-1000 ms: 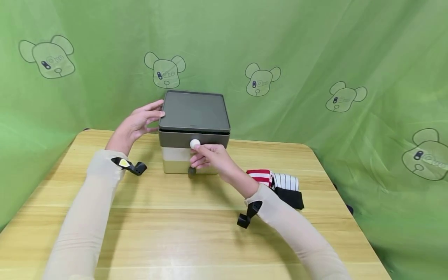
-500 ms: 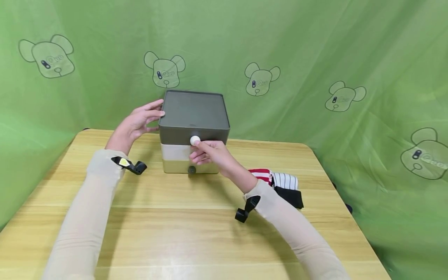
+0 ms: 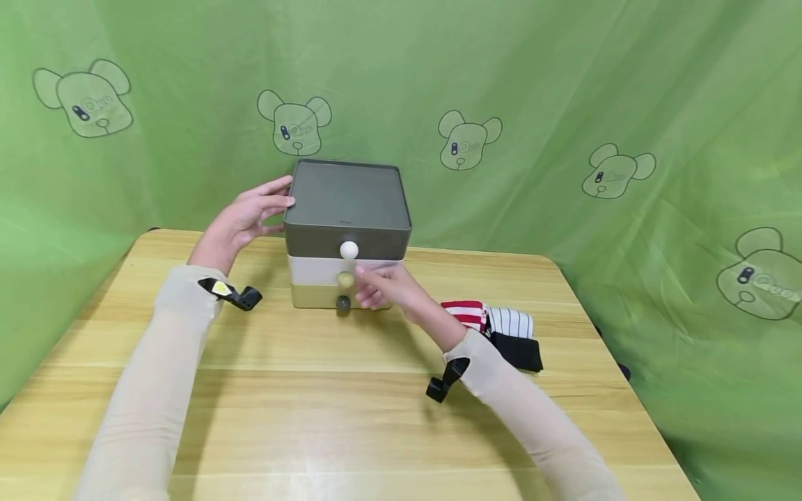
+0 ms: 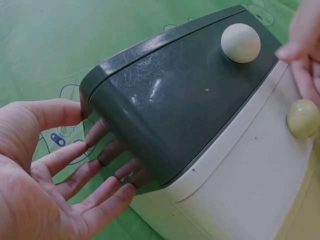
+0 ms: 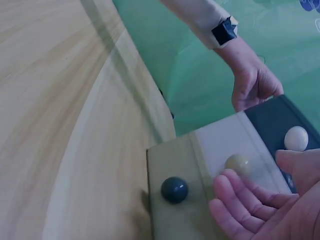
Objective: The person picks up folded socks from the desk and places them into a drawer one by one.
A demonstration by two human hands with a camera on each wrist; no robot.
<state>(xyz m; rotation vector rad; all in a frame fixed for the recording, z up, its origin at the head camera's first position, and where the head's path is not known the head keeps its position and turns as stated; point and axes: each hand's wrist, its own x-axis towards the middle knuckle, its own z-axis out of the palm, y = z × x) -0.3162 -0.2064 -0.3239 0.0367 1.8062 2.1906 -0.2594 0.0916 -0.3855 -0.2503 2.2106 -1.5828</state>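
A small three-tier drawer box (image 3: 347, 195) stands at the back of the table, its drawers dark grey, white and beige from top to bottom. The top drawer sits flush and carries a white knob (image 3: 349, 250). Below it are a yellowish knob (image 3: 345, 279) and a dark grey knob (image 5: 174, 190). My left hand (image 4: 55, 175) touches the box's left side with spread, extended fingers. Just right of the knobs, my right hand (image 3: 388, 285) holds nothing; its loosely bent fingers are close to the yellowish knob, and whether they touch it I cannot tell.
To the right on the wooden table (image 3: 301, 417) lie folded cloth items: one red-and-white striped (image 3: 465, 313), one white with dark stripes (image 3: 512, 323), one black (image 3: 517, 352). A green curtain (image 3: 376, 76) hangs close behind the box.
The top drawer went from slightly out to flush under my right hand's push. That hand then let go of the white knob and moved down and right. My left hand stayed on the box's side.
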